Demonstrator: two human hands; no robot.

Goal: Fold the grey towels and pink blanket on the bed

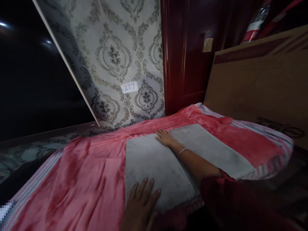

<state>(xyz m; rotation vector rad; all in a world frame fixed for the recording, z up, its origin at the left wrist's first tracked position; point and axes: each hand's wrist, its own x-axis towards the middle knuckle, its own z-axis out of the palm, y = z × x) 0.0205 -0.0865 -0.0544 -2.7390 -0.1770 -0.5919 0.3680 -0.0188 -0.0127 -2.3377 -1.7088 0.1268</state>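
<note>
Two flat grey rectangular sections, the left section (pixel 154 166) and the right section (pixel 209 144), lie side by side with a dark seam between them. Whether they are joined I cannot tell. Fingers spread, my left hand (pixel 141 205) rests on the near left edge of the left section. Farther off, my right hand (pixel 165 138) lies flat at the far edge near the seam, its fingertips by the blanket. My right forearm covers part of the seam and of the right section. Beneath both sections spreads a fuzzy pink blanket (pixel 96 170) with folds.
A striped cloth (pixel 276 133) shows under the blanket's edge. Behind stand a patterned wall with a paper marked 277 (pixel 129 87) and a dark red wooden panel (pixel 187 57). On the right are a large cardboard box (pixel 260 83) and a bottle (pixel 255 27); on the left, a black screen (pixel 36 70).
</note>
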